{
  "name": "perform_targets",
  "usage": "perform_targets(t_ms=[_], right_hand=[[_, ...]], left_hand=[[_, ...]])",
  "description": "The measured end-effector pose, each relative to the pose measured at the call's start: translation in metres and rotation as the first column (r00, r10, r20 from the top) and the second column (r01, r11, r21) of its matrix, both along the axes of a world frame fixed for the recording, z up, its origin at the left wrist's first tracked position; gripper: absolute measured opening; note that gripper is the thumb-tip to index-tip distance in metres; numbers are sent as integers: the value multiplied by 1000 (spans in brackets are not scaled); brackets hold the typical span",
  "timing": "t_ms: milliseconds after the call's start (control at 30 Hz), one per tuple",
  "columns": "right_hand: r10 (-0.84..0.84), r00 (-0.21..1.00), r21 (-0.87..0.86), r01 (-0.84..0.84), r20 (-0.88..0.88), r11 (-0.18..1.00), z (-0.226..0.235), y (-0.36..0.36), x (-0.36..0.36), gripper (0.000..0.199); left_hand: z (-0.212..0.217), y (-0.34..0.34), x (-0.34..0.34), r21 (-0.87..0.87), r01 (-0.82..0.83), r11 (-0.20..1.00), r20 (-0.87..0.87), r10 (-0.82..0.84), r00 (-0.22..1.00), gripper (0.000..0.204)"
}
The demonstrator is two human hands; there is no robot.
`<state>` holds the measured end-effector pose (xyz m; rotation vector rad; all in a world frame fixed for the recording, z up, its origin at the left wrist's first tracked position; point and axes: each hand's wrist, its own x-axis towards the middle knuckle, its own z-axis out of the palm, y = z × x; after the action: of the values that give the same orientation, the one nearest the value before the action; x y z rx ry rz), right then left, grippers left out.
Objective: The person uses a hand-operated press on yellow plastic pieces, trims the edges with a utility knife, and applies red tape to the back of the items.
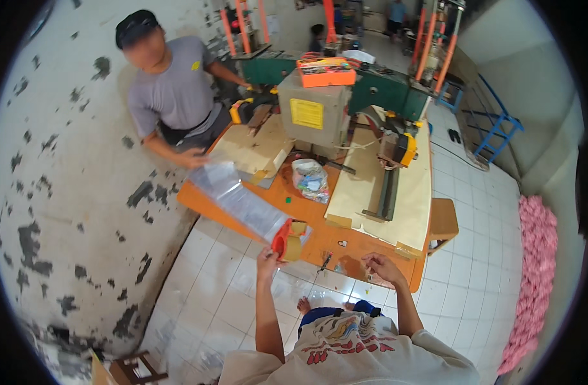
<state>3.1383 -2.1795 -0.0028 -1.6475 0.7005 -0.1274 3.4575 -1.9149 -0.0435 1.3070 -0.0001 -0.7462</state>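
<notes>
My left hand (267, 263) is closed around a red tape dispenser (281, 240) with a roll of brown tape (293, 248), at the table's near edge. Beside it lies a long clear plastic sheet (242, 202), slanting up to the left. A co-worker's hand (192, 158) is at its far end. To the right, my right hand (383, 269) is over the front edge with fingers bent together; whatever they may pinch is too small to make out. A small dark-handled tool (324, 261) lies between my hands.
The orange table (306, 221) carries a green-framed machine (377, 93) with a grey box (313, 115). A plastic bag of scraps (310, 179) sits mid-table. The co-worker (178, 90) stands at the left. A wooden stool (443, 221) and pink bundles (531, 276) are on the right.
</notes>
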Motion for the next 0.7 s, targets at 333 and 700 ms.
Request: perform_targets(t_ms=[333,700], right_hand=[[815,574,-246,-780,86,575,-17,65,40,43],[980,-94,-18,-996,178,-93,-36,203,-86,40]], left_hand=[[-12,64,-272,-7,-85,996,-57,84,995,38],[15,114,-550,29,-602,798,-87,602,794,38]])
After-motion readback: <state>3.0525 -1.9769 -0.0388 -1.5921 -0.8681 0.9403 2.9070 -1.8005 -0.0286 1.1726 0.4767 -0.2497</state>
